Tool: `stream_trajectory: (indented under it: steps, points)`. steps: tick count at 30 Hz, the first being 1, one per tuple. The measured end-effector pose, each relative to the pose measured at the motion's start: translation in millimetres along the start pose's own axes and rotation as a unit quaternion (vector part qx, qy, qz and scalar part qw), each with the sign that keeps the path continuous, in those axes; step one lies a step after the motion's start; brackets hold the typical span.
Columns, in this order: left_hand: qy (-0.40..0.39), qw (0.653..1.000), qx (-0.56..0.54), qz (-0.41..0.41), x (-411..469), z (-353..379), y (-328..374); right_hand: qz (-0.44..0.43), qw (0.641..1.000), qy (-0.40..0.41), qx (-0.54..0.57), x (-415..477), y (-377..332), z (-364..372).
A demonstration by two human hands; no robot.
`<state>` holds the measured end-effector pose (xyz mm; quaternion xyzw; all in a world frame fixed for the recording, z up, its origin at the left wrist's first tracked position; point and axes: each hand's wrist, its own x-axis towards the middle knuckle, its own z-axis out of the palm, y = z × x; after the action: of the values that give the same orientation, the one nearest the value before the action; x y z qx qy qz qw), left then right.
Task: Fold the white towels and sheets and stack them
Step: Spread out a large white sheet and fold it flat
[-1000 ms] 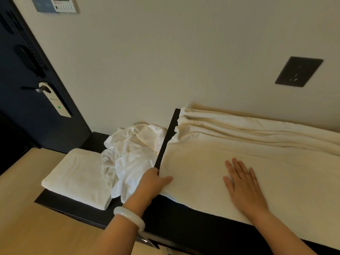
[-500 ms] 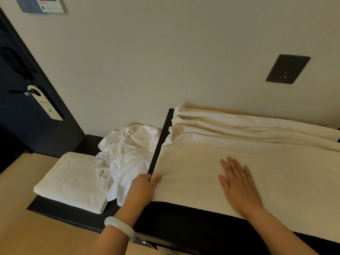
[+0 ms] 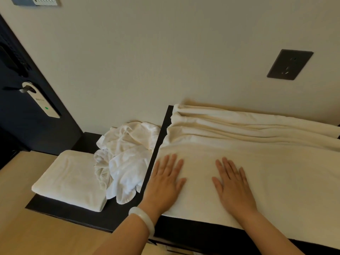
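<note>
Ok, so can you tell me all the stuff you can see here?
sheet: one, cream, spread over the raised dark top
folded towel: one, white, left on the lower dark shelf
crumpled cloths: one heap, white, between folded towel and raised dark top
socket plate: one, dark, on the wall, upper right
door hanger: one, white, on the door handle, far left
bracelet: one, pale, on the left wrist
left hand: one, flat on the sheet's left part
right hand: one, flat on the sheet, to its right
</note>
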<state>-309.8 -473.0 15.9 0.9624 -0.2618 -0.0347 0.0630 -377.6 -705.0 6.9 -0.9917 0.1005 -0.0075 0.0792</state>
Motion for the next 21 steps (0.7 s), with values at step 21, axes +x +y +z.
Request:
stream_trajectory:
  steps: [21]
  points:
    - [-0.075,0.855,-0.427,-0.285,-38,-61,-24,0.011,0.94,0.034,0.339,-58,34,-28]
